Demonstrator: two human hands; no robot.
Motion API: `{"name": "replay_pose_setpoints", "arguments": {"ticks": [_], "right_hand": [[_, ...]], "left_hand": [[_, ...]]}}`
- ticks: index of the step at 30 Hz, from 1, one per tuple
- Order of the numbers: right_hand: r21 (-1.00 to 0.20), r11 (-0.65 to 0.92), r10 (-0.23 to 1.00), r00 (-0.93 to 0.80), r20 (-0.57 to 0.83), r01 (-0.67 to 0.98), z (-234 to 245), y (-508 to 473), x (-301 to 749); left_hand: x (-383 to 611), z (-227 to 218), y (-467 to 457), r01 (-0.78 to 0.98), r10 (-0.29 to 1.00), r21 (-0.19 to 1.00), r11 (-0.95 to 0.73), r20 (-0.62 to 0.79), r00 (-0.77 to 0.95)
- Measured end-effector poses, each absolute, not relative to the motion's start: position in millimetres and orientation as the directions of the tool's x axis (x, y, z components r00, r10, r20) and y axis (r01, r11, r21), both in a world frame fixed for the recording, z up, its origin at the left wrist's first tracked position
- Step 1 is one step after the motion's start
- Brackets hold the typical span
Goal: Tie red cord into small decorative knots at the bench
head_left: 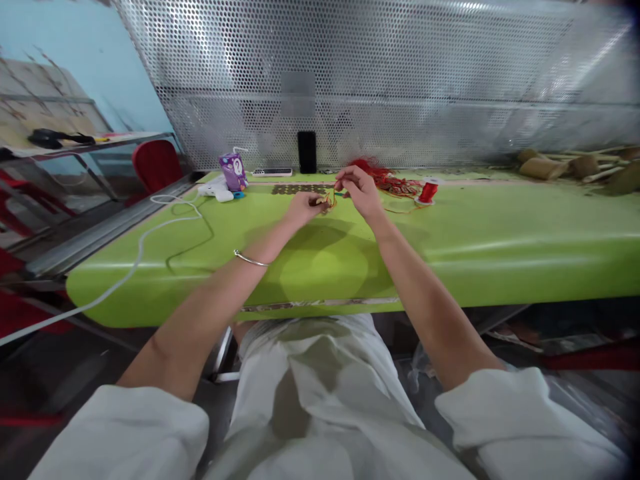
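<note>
While the left hand [306, 207] pinches orange threads [331, 200], the right hand [361, 188] grips a strand [334, 191]. A red spool [427, 193] stands nearby.

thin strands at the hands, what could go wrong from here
The thin strands at the left hand and right hand could tangle or slip, being so fine. The loose thread pile lies close to the red spool, so a stray strand might catch and perhaps tip it. The white cable runs loose over the table's edge; a snag could tug it.
</note>
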State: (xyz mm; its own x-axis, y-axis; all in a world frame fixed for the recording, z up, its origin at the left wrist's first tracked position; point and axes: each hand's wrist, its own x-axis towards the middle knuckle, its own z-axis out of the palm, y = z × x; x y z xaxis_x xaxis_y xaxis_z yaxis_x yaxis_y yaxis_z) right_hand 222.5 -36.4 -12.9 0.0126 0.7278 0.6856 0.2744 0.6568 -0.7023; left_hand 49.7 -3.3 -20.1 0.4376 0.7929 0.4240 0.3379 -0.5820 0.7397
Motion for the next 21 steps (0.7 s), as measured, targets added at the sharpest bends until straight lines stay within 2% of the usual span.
{"name": "replay_pose_setpoints", "arguments": {"ticks": [5, 9, 12, 15, 18, 21], "right_hand": [[-0.64, 0.727, 0.678, -0.114, 0.726, 0.251, -17.4, -31.2, 220.3], [-0.683, 0.699, 0.709, -0.076, 0.701, 0.213, -19.9, -24.2, 223.5], [-0.77, 0.627, 0.77, 0.054, 0.635, 0.117, -15.2, -25.3, 225.3], [-0.844, 0.536, 0.833, 0.154, 0.531, 0.012, -7.6, -32.6, 223.0], [-0.887, 0.457, 0.882, 0.16, 0.443, -0.062, -2.7, -41.7, 218.1], [-0.92, 0.38, 0.922, 0.123, 0.368, -0.096, -2.1, -48.1, 214.2]], "left_hand": [[49.7, -18.2, -7.9, 0.352, 0.743, 0.697, -0.625, 0.392, 0.542], [49.9, -19.5, -4.6, 0.336, 0.746, 0.705, -0.625, 0.413, 0.523], [51.4, -20.3, -4.5, 0.258, 0.793, 0.792, -0.553, 0.406, 0.454], [52.9, -18.8, -8.6, 0.174, 0.852, 0.885, -0.433, 0.338, 0.4], [52.9, -17.6, -11.9, 0.128, 0.873, 0.92, -0.37, 0.297, 0.387], [51.0, -18.4, -10.2, 0.121, 0.874, 0.911, -0.393, 0.33, 0.357]]}}
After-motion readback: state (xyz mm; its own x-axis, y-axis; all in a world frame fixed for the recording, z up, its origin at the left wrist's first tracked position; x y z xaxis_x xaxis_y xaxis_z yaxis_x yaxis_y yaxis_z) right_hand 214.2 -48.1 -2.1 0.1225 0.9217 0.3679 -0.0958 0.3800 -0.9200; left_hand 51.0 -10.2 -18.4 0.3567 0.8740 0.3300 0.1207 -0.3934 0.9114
